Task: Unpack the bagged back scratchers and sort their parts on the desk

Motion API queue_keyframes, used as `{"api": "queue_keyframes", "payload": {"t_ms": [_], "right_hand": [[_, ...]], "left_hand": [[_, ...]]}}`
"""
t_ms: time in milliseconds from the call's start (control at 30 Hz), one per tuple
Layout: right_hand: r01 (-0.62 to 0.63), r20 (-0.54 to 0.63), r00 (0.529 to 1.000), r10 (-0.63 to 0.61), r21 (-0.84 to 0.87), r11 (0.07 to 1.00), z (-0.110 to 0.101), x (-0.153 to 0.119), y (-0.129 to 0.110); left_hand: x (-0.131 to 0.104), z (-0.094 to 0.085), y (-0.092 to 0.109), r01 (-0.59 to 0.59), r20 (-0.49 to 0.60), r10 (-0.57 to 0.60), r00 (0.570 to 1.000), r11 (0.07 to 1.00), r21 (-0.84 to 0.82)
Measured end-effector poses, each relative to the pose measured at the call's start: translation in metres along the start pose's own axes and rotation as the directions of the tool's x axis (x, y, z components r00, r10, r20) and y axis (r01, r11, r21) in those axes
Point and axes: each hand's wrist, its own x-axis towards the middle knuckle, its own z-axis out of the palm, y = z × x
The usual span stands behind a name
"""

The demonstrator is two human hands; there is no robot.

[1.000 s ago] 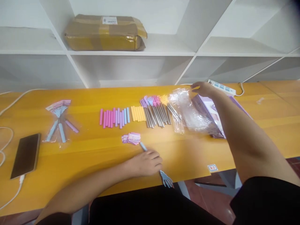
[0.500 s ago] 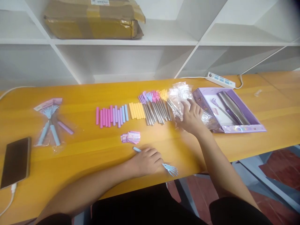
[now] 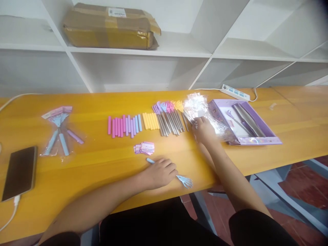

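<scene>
White cubby shelving (image 3: 138,70) stands behind a yellow wood-grain tabletop (image 3: 102,171). On it the left hand (image 3: 161,173) keeps a closed grip around a light-blue hand-shaped back scratcher (image 3: 185,181), its clawed head poking out on one side and its handle end on the other. Just beyond that grip lie small pink printed cards (image 3: 144,148); farther off are rows of pink, purple, blue and yellow tubes (image 3: 150,121) and metal-shafted scratchers (image 3: 170,119). The right hand's (image 3: 205,130) grip, fingers bent, touches clear plastic bags (image 3: 202,109) left of the open purple box (image 3: 247,123); how far it closes, I cannot tell.
</scene>
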Motion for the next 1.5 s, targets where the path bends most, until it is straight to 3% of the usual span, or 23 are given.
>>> {"api": "queue_keyframes", "payload": {"t_ms": [267, 367, 467, 667, 767, 900, 1000, 1067, 1133, 1233, 1367, 1500], "right_hand": [[-0.121, -0.026, 0.992, 0.124, 0.103, 0.987, 0.004, 0.009, -0.002], [-0.184, -0.074, 0.979, 0.189, 0.066, 0.981, 0.004, 0.008, -0.008], [-0.246, -0.032, 0.968, 0.247, 0.022, 0.969, 0.004, 0.008, -0.013], [-0.247, -0.052, 0.965, 0.259, 0.162, 0.955, 0.002, 0.016, -0.019], [-0.219, -0.028, 0.973, 0.231, 0.226, 0.949, -0.017, 0.023, -0.016], [-0.217, 0.030, 0.976, 0.218, 0.289, 0.933, -0.069, 0.048, 0.010], [-0.264, 0.145, 0.960, 0.239, 0.195, 0.945, -0.100, 0.084, 0.038], [-0.299, 0.264, 0.926, 0.270, 0.077, 0.951, -0.104, 0.109, 0.053], [-0.311, 0.330, 0.897, 0.296, -0.006, 0.950, -0.097, 0.126, 0.062], [-0.302, 0.303, 0.899, 0.317, -0.096, 0.949, -0.076, 0.135, 0.069], [-0.225, 0.234, 0.939, 0.254, -0.143, 0.964, -0.043, 0.122, 0.067], [-0.171, 0.261, 0.945, 0.196, -0.115, 0.979, 0.006, 0.098, 0.060]], "left_hand": [[-0.001, -0.001, -0.001, 0.002, 0.009, -0.002, 1.000, 1.000, 0.012], [-0.001, -0.001, -0.001, -0.007, 0.008, 0.007, 1.000, 1.000, 0.014], [0.000, -0.001, -0.001, -0.004, -0.006, 0.004, 1.000, 1.000, 0.009], [0.000, -0.001, -0.001, -0.001, -0.017, 0.001, 1.000, 1.000, -0.006], [-0.001, 0.000, -0.002, -0.004, -0.029, 0.004, 1.000, 1.000, -0.013], [-0.001, 0.002, -0.001, 0.001, -0.036, -0.001, 0.999, 1.000, -0.017], [-0.001, 0.001, -0.002, 0.000, -0.012, 0.000, 1.000, 1.000, -0.013], [-0.001, 0.000, -0.002, 0.003, 0.008, -0.002, 1.000, 1.000, -0.005], [0.000, -0.001, -0.002, 0.008, 0.021, -0.008, 1.000, 1.000, -0.002], [-0.001, -0.001, -0.002, 0.011, 0.018, -0.011, 1.000, 1.000, -0.009], [-0.001, -0.001, -0.002, 0.008, 0.024, -0.008, 1.000, 1.000, -0.017], [0.000, -0.002, -0.003, 0.015, 0.024, -0.014, 1.000, 1.000, -0.025]]}}
